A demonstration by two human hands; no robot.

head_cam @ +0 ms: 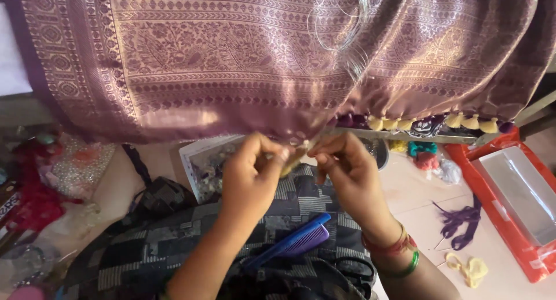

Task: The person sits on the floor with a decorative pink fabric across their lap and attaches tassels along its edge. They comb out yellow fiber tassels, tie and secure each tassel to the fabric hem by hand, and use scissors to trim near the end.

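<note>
Both of your hands are pinching at the same spot on the lower edge of the cloth (pixel 231 62), fingertips pressed together. Your left hand (pixel 255 172) is gripping a small yellowish tuft (pixel 294 156) of thread between thumb and forefinger; your right hand (pixel 347 172) is closing its thumb and fingers just beside it, on what looks like the same tuft or the fringe it hangs from, though the exact strand is too fine to tell. You are holding the two hands nearly touching, which is keeping the short thread taut and steady.

That purple patterned cloth is hanging in front of you from above, so its hem is sitting at working height over your lap. Along the hem to the right, finished tassels (pixel 428 124) in yellow and purple are dangling in a row, and your hands are working at the near end of that row.

A blue comb (pixel 295 242) and a purple one are lying on your lap within easy reach, with black scissors (pixel 353 269) just beside them. Loose purple threads (pixel 460 222) and a yellow scrap (pixel 472 270) are lying on the floor to your right, near a red box (pixel 509 225).
</note>
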